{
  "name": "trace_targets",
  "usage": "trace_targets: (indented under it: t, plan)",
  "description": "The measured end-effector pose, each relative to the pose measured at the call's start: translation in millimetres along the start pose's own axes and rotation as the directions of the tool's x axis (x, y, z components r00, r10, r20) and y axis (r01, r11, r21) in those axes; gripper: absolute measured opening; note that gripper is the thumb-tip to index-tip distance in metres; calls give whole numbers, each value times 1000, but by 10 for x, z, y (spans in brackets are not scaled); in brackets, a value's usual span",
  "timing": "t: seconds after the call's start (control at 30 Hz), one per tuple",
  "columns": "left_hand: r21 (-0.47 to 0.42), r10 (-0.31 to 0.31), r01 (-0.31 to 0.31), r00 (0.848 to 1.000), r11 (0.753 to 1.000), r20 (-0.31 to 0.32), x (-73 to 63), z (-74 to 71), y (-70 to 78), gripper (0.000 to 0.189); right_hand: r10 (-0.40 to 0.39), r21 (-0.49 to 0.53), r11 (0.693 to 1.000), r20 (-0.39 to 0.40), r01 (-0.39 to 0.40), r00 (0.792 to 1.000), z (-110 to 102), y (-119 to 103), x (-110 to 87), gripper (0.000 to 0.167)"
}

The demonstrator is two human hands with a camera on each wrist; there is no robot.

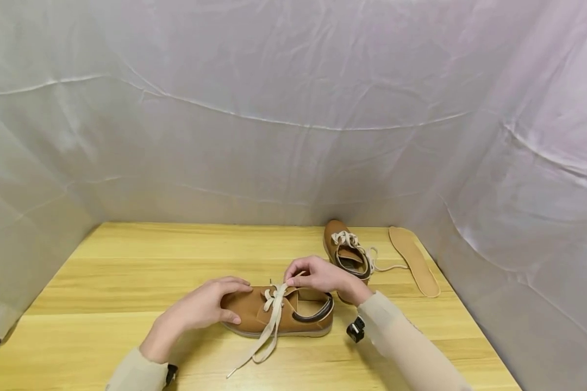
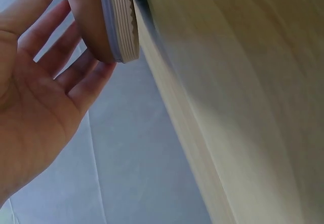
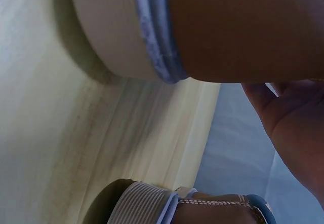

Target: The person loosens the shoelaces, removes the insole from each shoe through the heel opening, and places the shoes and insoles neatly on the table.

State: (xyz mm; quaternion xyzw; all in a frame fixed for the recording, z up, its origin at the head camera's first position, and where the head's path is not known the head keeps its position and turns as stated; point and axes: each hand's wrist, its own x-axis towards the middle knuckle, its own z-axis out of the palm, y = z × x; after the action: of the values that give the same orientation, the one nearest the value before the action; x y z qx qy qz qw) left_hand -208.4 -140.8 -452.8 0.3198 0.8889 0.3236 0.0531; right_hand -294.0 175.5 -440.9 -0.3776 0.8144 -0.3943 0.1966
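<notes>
A brown leather shoe (image 1: pixel 293 320) with cream laces lies sideways on the wooden table, toe to the left. My left hand (image 1: pixel 200 304) holds its toe, thumb on the near side and fingers on the far side; the left wrist view shows the fingers (image 2: pixel 91 82) against the toe and ribbed sole (image 2: pixel 124 21). Over the tongue, my right hand (image 1: pixel 318 274) pinches the cream shoelace (image 1: pixel 274 315) near the top eyelets. A long end of lace hangs over the near side onto the table. In the right wrist view the shoe's heel (image 3: pixel 243 31) hides the fingertips.
Behind my right hand stands a second brown shoe (image 1: pixel 335 233), its loose lace trailing right. A tan insole (image 1: pixel 413 260) lies near the table's right edge. Grey cloth walls (image 1: pixel 274 152) rise along the back and sides of the table (image 1: pixel 127 271).
</notes>
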Motion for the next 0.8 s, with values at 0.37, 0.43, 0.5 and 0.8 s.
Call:
trace_targets:
  t: [0.37, 0.43, 0.5, 0.8]
  plan:
    - [10, 16, -15, 1000, 1000, -10, -4, -1, 17, 59, -22, -10, 1000, -66, 22, 998, -34, -62, -61, 8]
    - [13, 16, -16, 1000, 1000, -12, -6, -4, 20, 59, -26, -10, 1000, -68, 26, 997, -50, -71, -58, 8]
    - [22, 15, -15, 1000, 1000, -13, -8, -4, 20, 59, -28, -9, 1000, -71, 28, 997, -61, -75, -57, 8]
    - [49, 16, -15, 1000, 999, -14, 1, 15, 13, 59, -28, 22, 999, -106, 31, 994, -73, -43, -69, 7]
